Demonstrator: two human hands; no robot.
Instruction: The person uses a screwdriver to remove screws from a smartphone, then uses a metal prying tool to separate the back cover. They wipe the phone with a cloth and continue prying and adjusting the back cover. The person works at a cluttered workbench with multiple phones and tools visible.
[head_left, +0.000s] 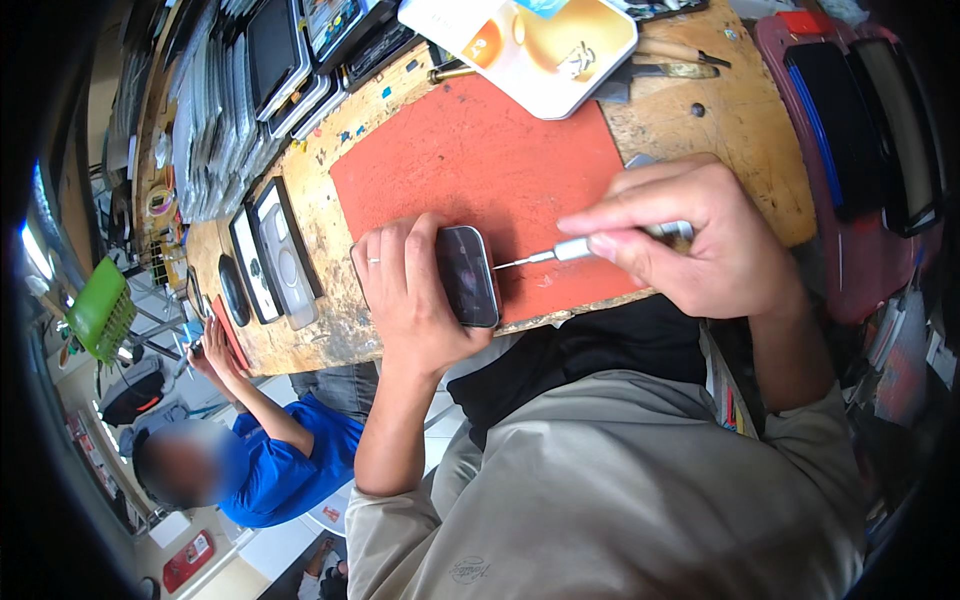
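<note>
A dark smartphone [467,277] lies tilted at the front of the orange work mat [480,165]. Wrapped over its left part is my left hand [411,290], with a ring on one finger; the fingers hide much of the phone. My right hand [700,235] grips a slim silver screwdriver [575,248] by its handle. The thin shaft points left, and its tip is at the phone's right end edge; whether it sits in a screw there is too small to tell.
A white tray with a yellow picture [545,60] holds small metal bits at the mat's far edge. Tools with wooden handles [680,70] lie beside it. Stacked phone parts [225,120] stand far left, a pink bin [850,270] right. A person in blue [290,450] works at the left.
</note>
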